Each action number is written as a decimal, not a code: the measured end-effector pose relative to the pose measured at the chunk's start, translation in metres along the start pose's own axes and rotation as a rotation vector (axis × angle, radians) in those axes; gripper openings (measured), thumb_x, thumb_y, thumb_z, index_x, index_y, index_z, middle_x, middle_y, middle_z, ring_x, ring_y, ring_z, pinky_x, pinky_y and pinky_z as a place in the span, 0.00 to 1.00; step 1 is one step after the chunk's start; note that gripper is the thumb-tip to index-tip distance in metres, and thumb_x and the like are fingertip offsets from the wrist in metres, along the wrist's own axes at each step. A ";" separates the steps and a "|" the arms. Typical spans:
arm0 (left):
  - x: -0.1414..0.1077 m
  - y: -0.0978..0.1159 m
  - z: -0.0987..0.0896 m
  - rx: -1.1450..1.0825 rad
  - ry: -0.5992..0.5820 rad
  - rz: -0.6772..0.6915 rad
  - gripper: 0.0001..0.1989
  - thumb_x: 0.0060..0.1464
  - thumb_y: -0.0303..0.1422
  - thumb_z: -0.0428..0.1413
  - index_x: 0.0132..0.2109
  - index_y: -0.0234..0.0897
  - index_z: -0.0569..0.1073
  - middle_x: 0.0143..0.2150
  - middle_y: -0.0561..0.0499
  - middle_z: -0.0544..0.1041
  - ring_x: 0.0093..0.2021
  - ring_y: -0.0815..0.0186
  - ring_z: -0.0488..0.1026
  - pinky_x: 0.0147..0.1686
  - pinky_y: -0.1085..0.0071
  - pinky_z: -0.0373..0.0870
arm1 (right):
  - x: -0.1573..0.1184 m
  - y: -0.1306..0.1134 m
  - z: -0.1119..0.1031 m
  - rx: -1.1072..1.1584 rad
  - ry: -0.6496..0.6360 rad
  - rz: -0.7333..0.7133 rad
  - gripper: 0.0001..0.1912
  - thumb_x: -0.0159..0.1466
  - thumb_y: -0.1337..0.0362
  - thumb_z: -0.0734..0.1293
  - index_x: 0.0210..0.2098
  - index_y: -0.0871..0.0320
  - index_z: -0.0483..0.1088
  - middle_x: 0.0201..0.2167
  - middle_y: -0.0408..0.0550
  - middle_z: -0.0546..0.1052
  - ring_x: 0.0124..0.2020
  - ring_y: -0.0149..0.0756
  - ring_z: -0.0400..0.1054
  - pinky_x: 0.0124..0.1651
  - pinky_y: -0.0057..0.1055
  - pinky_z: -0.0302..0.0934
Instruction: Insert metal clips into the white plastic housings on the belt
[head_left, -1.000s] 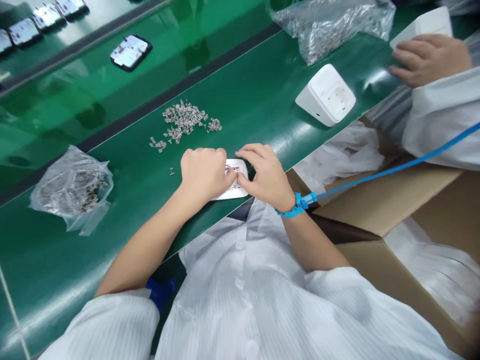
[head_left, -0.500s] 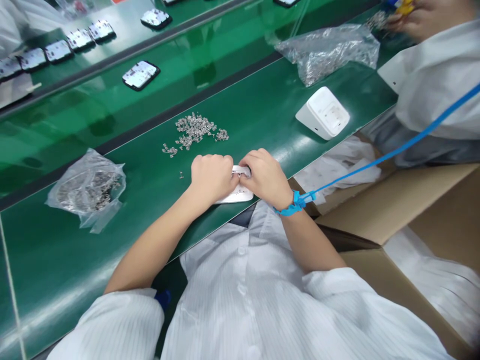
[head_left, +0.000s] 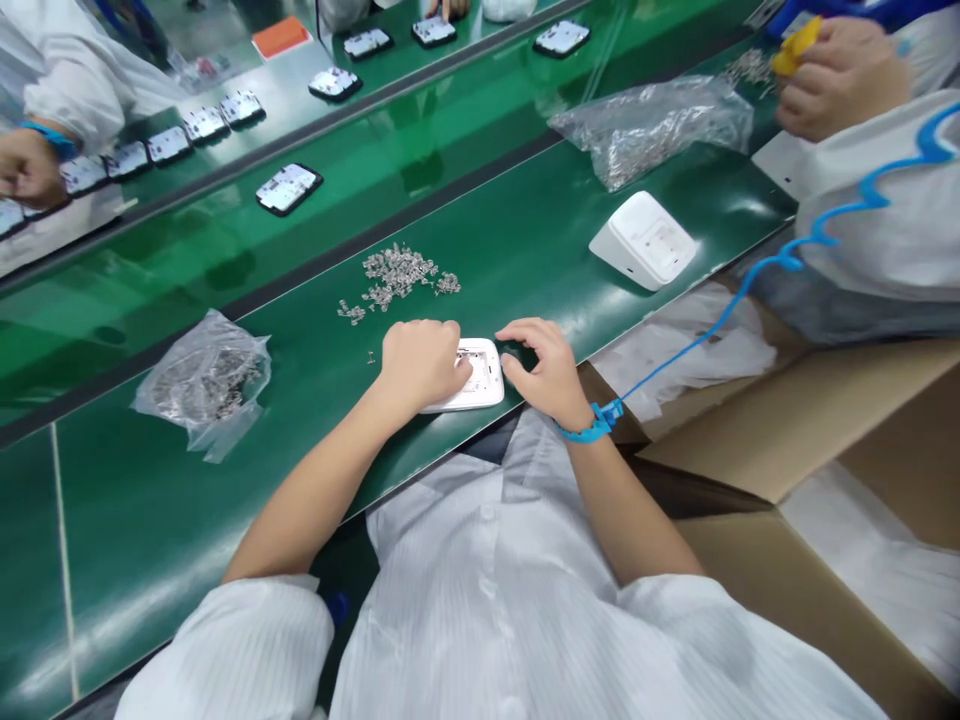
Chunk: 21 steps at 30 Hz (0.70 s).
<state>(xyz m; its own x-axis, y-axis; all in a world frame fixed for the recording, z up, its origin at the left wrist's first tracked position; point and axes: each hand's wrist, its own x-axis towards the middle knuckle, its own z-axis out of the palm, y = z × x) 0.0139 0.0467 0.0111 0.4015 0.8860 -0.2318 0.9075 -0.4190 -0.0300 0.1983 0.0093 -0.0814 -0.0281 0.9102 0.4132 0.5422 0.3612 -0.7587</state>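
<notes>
A white plastic housing point(head_left: 490, 374) with rounded corners and a recessed panel lies on the green work surface near its front edge. My left hand point(head_left: 421, 365) is closed on the housing's left part, thumb over the recessed panel; the hand hides much of that side. Just right of the housing, my right hand point(head_left: 546, 368) is open, with thumb and fingers curved apart and nothing visible between them. A blue wrist strap point(head_left: 592, 425) circles my right wrist. Beyond my left hand lies a loose pile of small metal parts point(head_left: 397, 272).
A clear bag of metal parts point(head_left: 210, 380) lies left, another bag point(head_left: 660, 125) far right. A white wedge-shaped housing point(head_left: 649, 240) stands right. Circuit-board units point(head_left: 289, 188) sit on the conveyor. A co-worker's hand point(head_left: 844, 80) holds something yellow. An open carton point(head_left: 795, 430) stands lower right.
My right hand has come off the housing to the right and opened, uncovering the recessed panel. My left hand stays on it. The blue cord has gone from taut to slack and coiled.
</notes>
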 end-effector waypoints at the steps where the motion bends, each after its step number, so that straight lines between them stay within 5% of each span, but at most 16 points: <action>1: -0.002 -0.001 0.000 0.007 -0.002 -0.003 0.16 0.59 0.41 0.51 0.44 0.36 0.76 0.41 0.39 0.81 0.45 0.50 0.79 0.37 0.61 0.67 | 0.001 0.000 0.000 0.016 -0.007 -0.001 0.12 0.60 0.68 0.65 0.43 0.55 0.76 0.45 0.51 0.79 0.49 0.45 0.71 0.49 0.45 0.66; 5: -0.030 -0.011 0.005 0.043 -0.046 -0.056 0.16 0.61 0.42 0.49 0.45 0.36 0.75 0.40 0.39 0.81 0.42 0.51 0.79 0.37 0.62 0.66 | 0.015 0.013 -0.015 0.045 0.031 -0.002 0.10 0.63 0.65 0.65 0.44 0.55 0.75 0.46 0.53 0.78 0.45 0.44 0.73 0.44 0.43 0.68; 9: -0.091 -0.038 0.014 0.089 -0.103 -0.193 0.16 0.64 0.41 0.46 0.43 0.36 0.73 0.40 0.40 0.81 0.43 0.51 0.79 0.38 0.60 0.65 | 0.041 0.053 -0.051 -0.360 0.287 -0.117 0.12 0.62 0.62 0.71 0.45 0.55 0.76 0.45 0.63 0.77 0.51 0.60 0.69 0.55 0.59 0.58; 11: -0.128 -0.058 0.017 0.110 -0.145 -0.323 0.16 0.65 0.41 0.44 0.40 0.38 0.72 0.40 0.40 0.81 0.43 0.51 0.79 0.38 0.60 0.64 | 0.052 0.079 -0.067 -0.485 0.382 -0.087 0.20 0.62 0.59 0.73 0.53 0.53 0.74 0.52 0.67 0.73 0.57 0.70 0.63 0.57 0.63 0.52; 15: -0.197 -0.109 0.022 0.095 -0.222 -0.577 0.17 0.65 0.44 0.41 0.33 0.41 0.66 0.37 0.42 0.80 0.39 0.51 0.78 0.35 0.62 0.61 | 0.060 0.123 -0.082 -0.488 0.573 -0.028 0.31 0.57 0.53 0.77 0.58 0.41 0.69 0.55 0.60 0.70 0.58 0.75 0.59 0.54 0.66 0.49; 21: -0.254 -0.210 0.032 -0.071 -0.316 -0.917 0.22 0.62 0.54 0.44 0.29 0.43 0.63 0.25 0.54 0.76 0.32 0.55 0.73 0.34 0.67 0.61 | 0.058 0.129 -0.073 -0.639 0.497 0.272 0.23 0.59 0.51 0.74 0.48 0.56 0.72 0.51 0.72 0.70 0.55 0.75 0.60 0.51 0.63 0.48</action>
<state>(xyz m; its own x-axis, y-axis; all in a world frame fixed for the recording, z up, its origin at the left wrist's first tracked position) -0.2827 -0.0966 0.0453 -0.5078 0.7639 -0.3982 0.8607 0.4299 -0.2728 0.3274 0.0938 -0.1184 0.4627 0.6998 0.5443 0.8505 -0.1772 -0.4952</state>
